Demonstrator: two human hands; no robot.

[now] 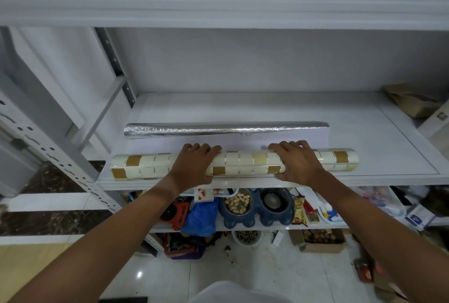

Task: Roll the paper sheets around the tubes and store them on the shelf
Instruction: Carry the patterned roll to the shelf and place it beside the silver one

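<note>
Checkered roll [245, 165], cream w/ tan squares, is lying lengthwise along the front edge of the white shelf [364, 137], running 9 o'clock to 3 o'clock across the view. Left hand [194, 166] is resting on top of it, left of center, fingers draped over the far side and curling round the roll. Right hand [295, 161] is sitting on it right of center, fingers curled over the top, thumb underneath at the front edge, so it's gripping the roll too. Both forearms are reaching in from 6 o'clock.

Just beyond the hands, at 12 o'clock from the roll, a pale sheet [243, 141] is lying flat on the shelf, and the roll seems to be sitting on its near edge. At the sheet's far edge a silver foil roll [226, 129] is lying parallel to the checkered one, close but apart.

At 2 o'clock, far right corner of the shelf, a brown paper bag [410, 101] is sitting. Below, at 6 o'clock, a blue double bowl [255, 208] w/ peanuts in one side is standing on the lower shelf among packets, next to a blue plastic bag [201, 217].
</note>
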